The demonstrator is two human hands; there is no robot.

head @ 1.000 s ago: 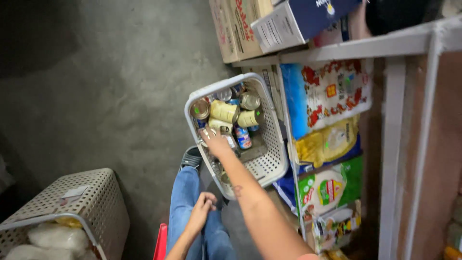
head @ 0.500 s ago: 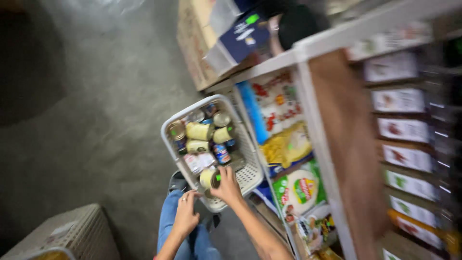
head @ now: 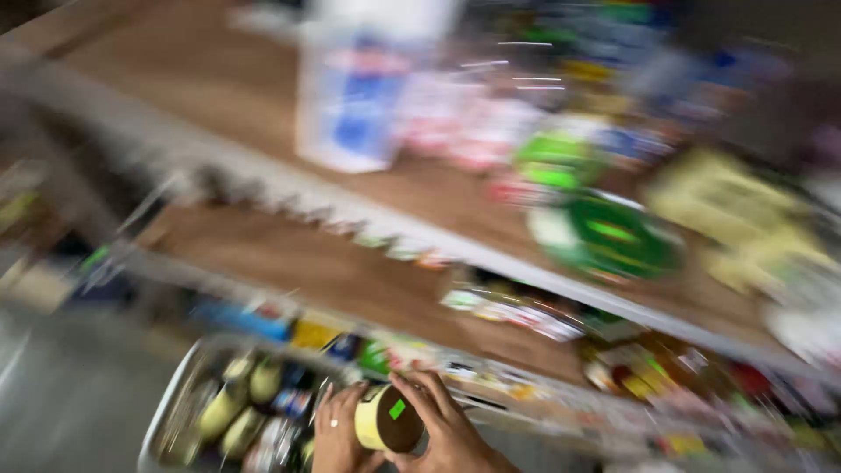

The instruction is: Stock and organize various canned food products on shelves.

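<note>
We hold a yellow can (head: pixel 385 419) at six o'clock, both hands clasped on it: left hand (head: pixel 337 434) at its nine, right hand (head: pixel 442 420) at its three, fingers curled over the top. Its long axis tilts toward us, dark end showing. The basket (head: pixel 188 394) sits at eight o'clock; blurred shelves (head: pixel 350 289) rise at twelve.

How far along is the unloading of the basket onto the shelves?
Done: one pale yellow can with a green sticker is out of the white basket, above its rim. In hand: the left hand and right hand both grip that can, below the wooden shelves. Left: several cans lie in the basket. The picture is blurred, so the count is unclear.
</note>
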